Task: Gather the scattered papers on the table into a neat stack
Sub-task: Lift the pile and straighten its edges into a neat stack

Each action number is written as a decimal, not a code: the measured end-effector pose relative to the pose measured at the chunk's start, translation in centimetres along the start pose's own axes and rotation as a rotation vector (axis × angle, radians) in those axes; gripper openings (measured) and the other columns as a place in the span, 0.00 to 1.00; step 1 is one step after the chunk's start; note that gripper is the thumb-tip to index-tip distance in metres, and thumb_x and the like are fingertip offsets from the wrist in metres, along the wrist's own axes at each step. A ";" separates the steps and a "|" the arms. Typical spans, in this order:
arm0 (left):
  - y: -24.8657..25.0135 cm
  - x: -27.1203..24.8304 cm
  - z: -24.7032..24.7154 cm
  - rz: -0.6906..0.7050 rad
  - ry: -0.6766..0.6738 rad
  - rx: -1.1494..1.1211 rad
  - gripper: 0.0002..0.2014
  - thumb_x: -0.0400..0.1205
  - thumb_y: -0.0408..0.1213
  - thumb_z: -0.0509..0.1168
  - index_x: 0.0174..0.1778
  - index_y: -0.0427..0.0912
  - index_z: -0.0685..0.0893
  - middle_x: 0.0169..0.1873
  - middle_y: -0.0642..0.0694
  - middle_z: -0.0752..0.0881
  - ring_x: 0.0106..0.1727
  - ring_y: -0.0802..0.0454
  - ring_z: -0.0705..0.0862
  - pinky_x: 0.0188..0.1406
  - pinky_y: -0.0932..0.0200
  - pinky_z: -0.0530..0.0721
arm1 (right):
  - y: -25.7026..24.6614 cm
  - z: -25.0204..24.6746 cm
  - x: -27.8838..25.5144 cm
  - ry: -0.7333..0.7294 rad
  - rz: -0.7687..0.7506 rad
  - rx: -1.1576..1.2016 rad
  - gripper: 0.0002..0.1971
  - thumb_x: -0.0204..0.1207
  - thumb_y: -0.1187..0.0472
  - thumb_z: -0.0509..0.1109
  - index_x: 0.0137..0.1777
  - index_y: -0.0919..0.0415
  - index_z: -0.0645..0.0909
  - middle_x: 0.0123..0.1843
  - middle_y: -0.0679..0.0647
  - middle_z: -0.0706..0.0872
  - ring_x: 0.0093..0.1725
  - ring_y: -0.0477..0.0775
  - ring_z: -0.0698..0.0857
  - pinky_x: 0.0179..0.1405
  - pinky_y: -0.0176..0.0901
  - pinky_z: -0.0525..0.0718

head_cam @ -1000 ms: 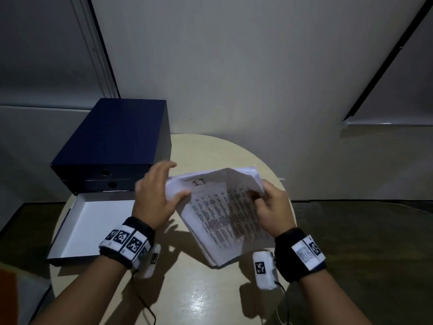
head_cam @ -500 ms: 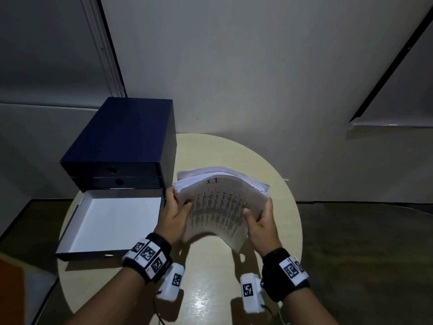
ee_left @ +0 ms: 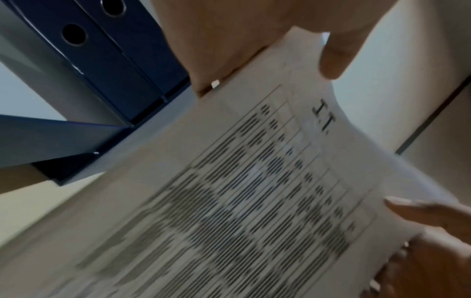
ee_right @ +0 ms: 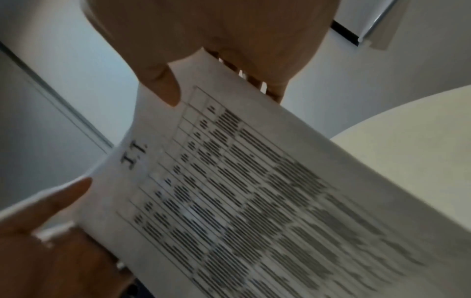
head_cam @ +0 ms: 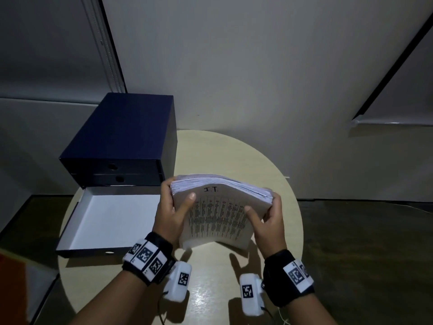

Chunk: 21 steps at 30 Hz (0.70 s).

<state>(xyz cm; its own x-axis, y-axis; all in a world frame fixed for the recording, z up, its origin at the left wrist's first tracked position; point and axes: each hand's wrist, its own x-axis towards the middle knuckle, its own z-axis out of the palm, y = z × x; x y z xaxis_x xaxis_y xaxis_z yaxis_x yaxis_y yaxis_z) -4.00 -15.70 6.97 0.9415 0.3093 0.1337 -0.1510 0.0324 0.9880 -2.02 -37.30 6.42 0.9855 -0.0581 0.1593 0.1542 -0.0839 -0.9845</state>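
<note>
The papers (head_cam: 221,212) are already collected into one thick bundle, held upright above the round table (head_cam: 234,156) with the printed sheet marked "I.T." facing the person. The left hand (head_cam: 171,214) grips the bundle's left edge, thumb on the front sheet and fingers behind; the right hand (head_cam: 269,219) grips the right edge the same way. The upper edges are not yet flush: sheets step back toward the right. No loose sheets are visible on the table. Judged from this, gathering is complete, and squaring the edges and setting the stack down remain. An open drawer (head_cam: 77,231) of the blue cabinet (head_cam: 126,130) lies just beside the left hand.
</note>
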 end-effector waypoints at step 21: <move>1.8 3.1 1.3 -0.005 0.297 0.048 0.08 0.82 0.35 0.61 0.41 0.41 0.83 0.39 0.51 0.85 0.44 0.54 0.82 0.48 0.56 0.78 | -2.0 2.3 2.6 0.290 0.017 0.004 0.07 0.79 0.59 0.66 0.40 0.52 0.81 0.42 0.49 0.88 0.45 0.51 0.85 0.42 0.50 0.83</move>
<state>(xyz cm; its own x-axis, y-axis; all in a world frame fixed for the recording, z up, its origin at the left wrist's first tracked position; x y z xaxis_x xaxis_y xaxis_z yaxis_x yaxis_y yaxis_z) -1.01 -15.94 9.29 0.8119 0.5738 0.1075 -0.1254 -0.0085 0.9921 0.36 -35.01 8.59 0.9268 -0.3415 0.1565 0.1384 -0.0770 -0.9874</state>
